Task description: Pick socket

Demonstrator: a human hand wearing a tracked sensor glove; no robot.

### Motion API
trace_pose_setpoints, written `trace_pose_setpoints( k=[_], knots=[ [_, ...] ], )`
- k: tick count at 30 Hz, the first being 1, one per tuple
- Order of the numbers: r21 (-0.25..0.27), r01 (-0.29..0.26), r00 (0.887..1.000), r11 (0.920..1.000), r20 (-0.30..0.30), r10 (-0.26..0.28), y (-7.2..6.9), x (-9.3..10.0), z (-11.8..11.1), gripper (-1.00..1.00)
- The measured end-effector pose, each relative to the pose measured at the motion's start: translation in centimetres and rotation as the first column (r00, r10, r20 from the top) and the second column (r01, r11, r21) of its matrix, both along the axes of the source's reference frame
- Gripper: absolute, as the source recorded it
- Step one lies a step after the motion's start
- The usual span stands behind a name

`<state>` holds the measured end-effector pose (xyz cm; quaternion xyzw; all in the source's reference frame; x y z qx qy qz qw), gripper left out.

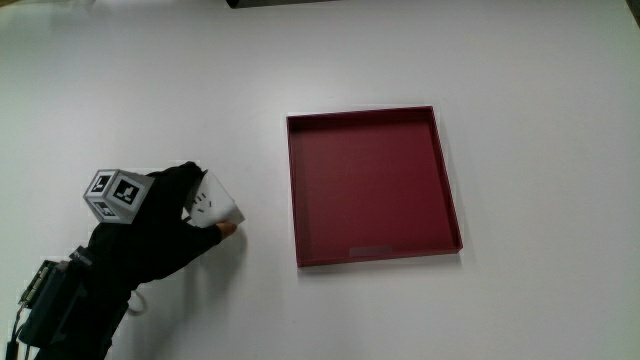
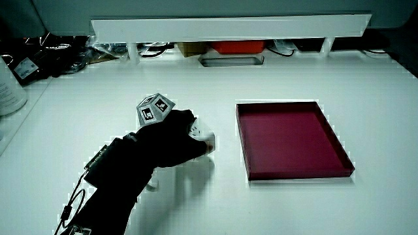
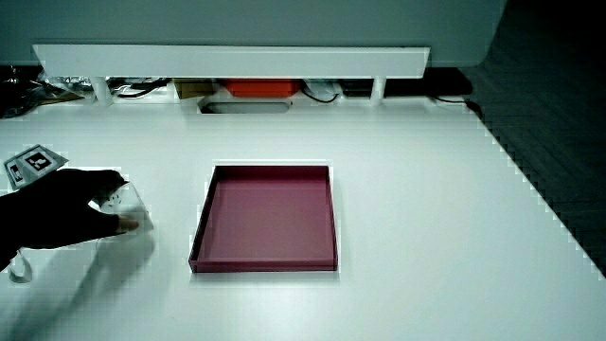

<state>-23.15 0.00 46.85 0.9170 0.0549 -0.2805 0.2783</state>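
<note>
The socket [image 1: 215, 200], a small white block on the tabletop [image 1: 500, 60] beside the red tray [image 1: 449, 190], is gripped by the hands [image 1: 160, 225] with fingers curled around it, and it is judged light, rigid and smooth, best held across its flat sides.

The socket [image 1: 216, 200] sits on the bench [image 1: 520, 300] under the hand [image 1: 160, 232], near the tray [image 1: 450, 190].

the hand [image 1: 160, 225] lies low over the table, fingers [image 1: 205, 237] curled closed in a grasp.
</note>
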Motion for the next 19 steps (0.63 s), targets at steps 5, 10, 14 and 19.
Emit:
trace_pose_setpoints(
  k=[5,10,14,19],
  knots=[
    [-0.011,0.015,0.995,0.9998,-0.101,-0.016,-0.8,1.9,-0.6,1.0],
    [-0.058,0.035,0.99,0.9977,-0.131,-0.042,-2.1,4.2,-1.7,1.0],
    [-0.043,0.036,0.974,0.9984,-0.221,-0.045,-3.2,6.2,-1.8,1.0],
    [-0.048,0.018,0.984,0.9987,-0.174,-0.026,-4.5,8.8,-2.6,1.0]
  ],
)
